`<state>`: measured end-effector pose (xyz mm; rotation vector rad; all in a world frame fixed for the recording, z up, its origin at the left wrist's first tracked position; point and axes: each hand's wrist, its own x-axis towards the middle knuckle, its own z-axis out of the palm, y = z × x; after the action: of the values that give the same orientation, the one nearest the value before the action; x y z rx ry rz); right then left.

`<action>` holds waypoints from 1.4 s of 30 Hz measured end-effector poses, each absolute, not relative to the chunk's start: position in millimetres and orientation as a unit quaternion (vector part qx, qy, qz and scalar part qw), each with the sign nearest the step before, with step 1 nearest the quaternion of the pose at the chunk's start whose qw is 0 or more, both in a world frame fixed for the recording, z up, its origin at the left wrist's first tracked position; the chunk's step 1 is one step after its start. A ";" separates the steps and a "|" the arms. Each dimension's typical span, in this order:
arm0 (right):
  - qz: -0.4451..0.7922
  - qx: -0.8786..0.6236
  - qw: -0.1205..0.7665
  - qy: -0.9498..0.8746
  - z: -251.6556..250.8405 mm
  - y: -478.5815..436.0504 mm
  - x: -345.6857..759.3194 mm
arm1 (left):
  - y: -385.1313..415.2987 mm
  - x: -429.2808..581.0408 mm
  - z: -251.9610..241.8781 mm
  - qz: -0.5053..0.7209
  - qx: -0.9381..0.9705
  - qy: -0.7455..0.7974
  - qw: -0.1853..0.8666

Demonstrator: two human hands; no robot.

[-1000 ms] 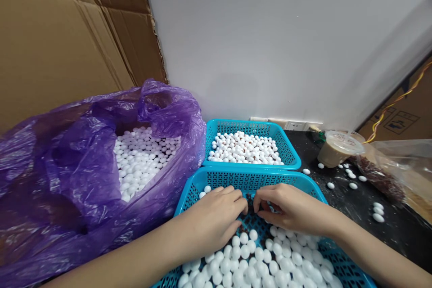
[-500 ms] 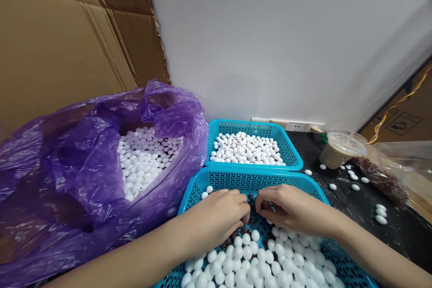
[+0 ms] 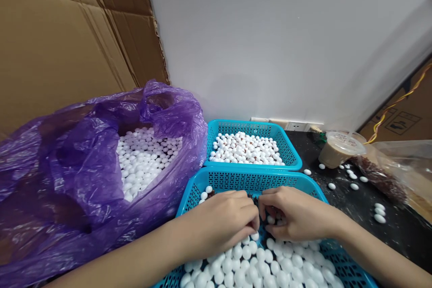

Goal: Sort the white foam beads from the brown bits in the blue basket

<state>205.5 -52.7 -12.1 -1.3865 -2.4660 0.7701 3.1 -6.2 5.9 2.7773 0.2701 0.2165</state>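
Note:
The near blue plastic basket (image 3: pixel 195 182) holds a heap of smooth white balls (image 3: pixel 236 264) with small dark red-brown bits (image 3: pixel 211 194) among them. My left hand (image 3: pixel 229 218) is over its middle, fingers curled together and pointing down; whatever they pinch is hidden behind them. Close by on the right, my right hand (image 3: pixel 293 216) has bent fingers, with a gap between thumb and forefinger through which white balls show. No held item is visible in it. The two hands' fingertips nearly meet.
Behind stands a second blue basket (image 3: pixel 293 155) of white balls. On the left, a purple plastic bag (image 3: pixel 81 157) gapes around more balls. Loose balls (image 3: pixel 380 219), a lidded drink cup (image 3: pixel 337 153) and a bag of red-brown bits (image 3: pixel 381 180) are on the dark table (image 3: pixel 357 220).
My left hand has shifted slightly right and now hides some of the bits below it. My right hand's thumb has lowered, widening the gap to its forefinger.

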 end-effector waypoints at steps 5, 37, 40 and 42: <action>0.238 -0.493 0.114 -0.829 -14.4 -51.0 206.7 | -6.4 3.4 9.7 0.190 0.966 -0.018 0.176; 0.633 -0.278 0.441 -0.572 -4.7 -44.3 209.4 | -13.9 1.2 18.1 0.372 0.917 0.033 0.144; 0.645 -0.253 0.454 -0.559 -3.2 -43.9 209.9 | -15.0 1.9 20.6 0.389 0.904 0.063 0.166; 0.648 -0.252 0.457 -0.555 -1.6 -44.1 209.4 | -15.4 1.9 22.4 0.386 0.902 0.074 0.177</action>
<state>209.4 -44.1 -1.6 -0.6207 -1.3667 1.5969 1.9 -15.4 22.4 2.5537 0.2097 1.0921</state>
